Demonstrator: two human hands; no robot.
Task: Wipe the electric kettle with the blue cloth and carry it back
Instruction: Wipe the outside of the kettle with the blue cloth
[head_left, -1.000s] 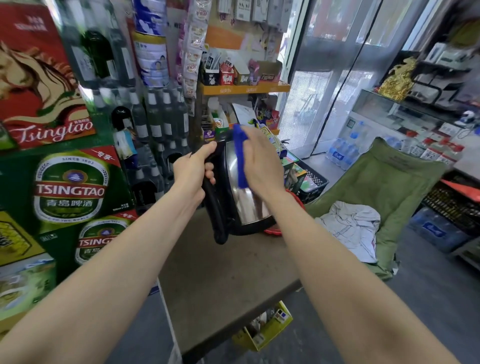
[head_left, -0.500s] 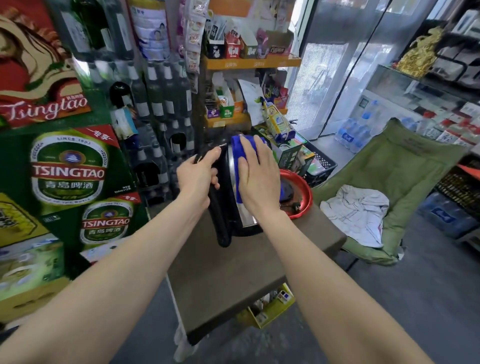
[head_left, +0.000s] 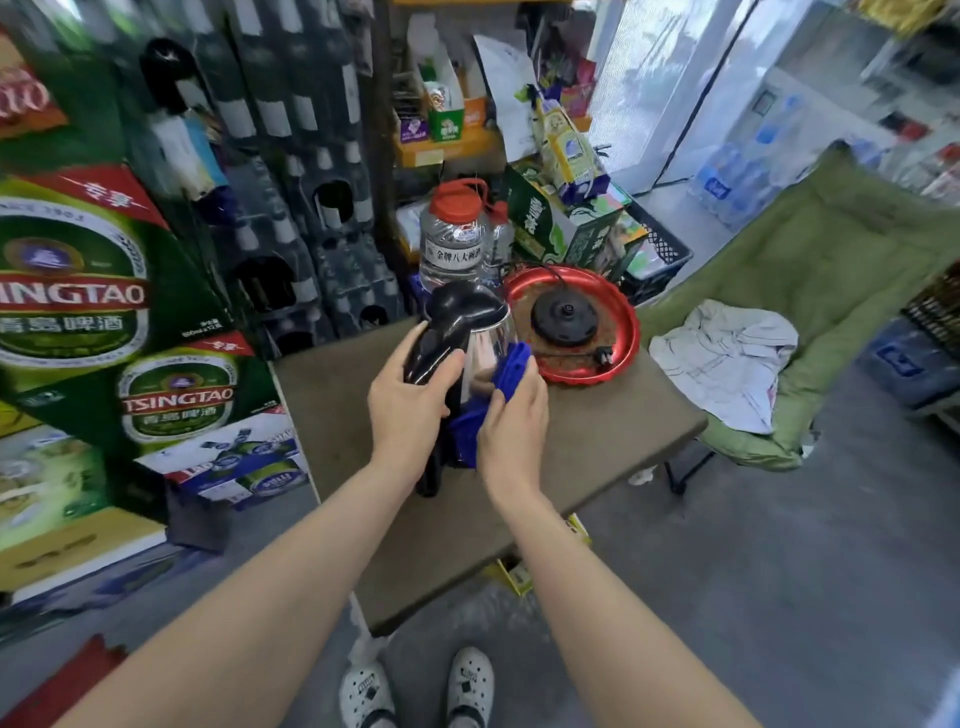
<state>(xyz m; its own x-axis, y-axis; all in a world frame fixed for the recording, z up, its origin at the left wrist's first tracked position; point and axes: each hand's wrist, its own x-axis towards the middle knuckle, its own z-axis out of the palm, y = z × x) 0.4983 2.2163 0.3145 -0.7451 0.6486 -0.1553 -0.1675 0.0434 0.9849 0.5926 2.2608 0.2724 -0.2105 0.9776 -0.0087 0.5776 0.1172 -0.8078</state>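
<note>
The kettle (head_left: 470, 332) stands upright over the table (head_left: 597, 431), black lid up, handle toward the person, shiny steel body. The left hand (head_left: 410, 410) has its fingers wrapped around the black handle. The right hand (head_left: 514, 421) presses the blue cloth (head_left: 506, 371) against the steel side, fingers closed on it.

Hands (head_left: 415, 395) wipe kettle (head_left: 485, 332) (blue cloth (head_left: 511, 366)).

Both bare forearms extended forward. Left hand (head_left: 410, 410) curled closed in grip, thumb up. Right hand (head_left: 511, 421) fingers closed, clutching, palm down.
</note>
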